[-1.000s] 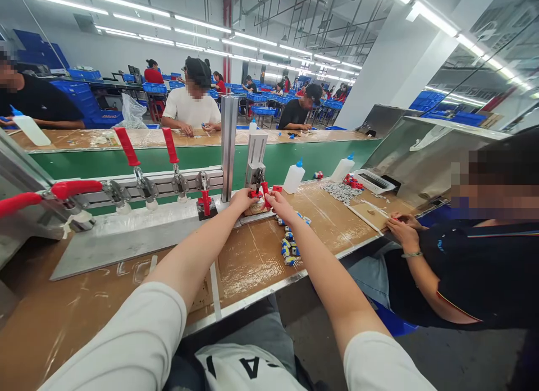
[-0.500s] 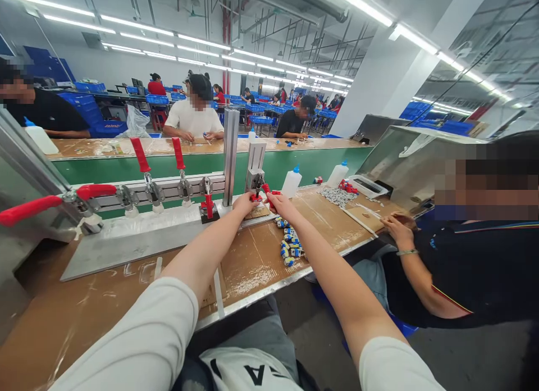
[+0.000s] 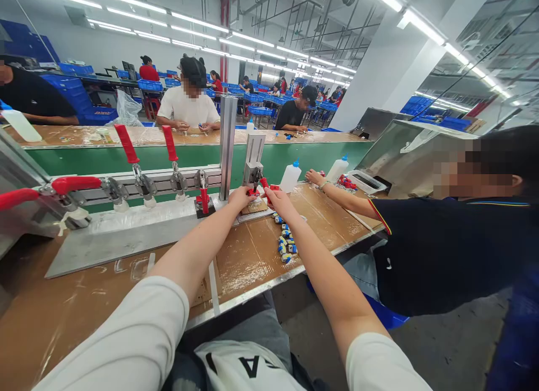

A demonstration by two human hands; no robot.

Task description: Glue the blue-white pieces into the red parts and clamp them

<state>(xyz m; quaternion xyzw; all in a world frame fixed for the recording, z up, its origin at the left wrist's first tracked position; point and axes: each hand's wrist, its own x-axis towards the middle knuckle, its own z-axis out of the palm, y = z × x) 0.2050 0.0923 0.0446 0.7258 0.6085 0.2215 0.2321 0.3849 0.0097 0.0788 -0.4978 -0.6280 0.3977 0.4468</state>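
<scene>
The right hand (image 3: 278,204) gripped a red handle (image 3: 264,182) and the left hand (image 3: 240,197), its hold unclear, was at a red piece (image 3: 253,192) beneath the clamp (image 3: 256,177), where pressing early could perhaps have nipped that hand or skewed the piece.

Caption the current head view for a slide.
Left hand and right hand at a red-handled clamp, blue-and-yellow pieces nearby; a co-worker's hand near white bottles.
</scene>
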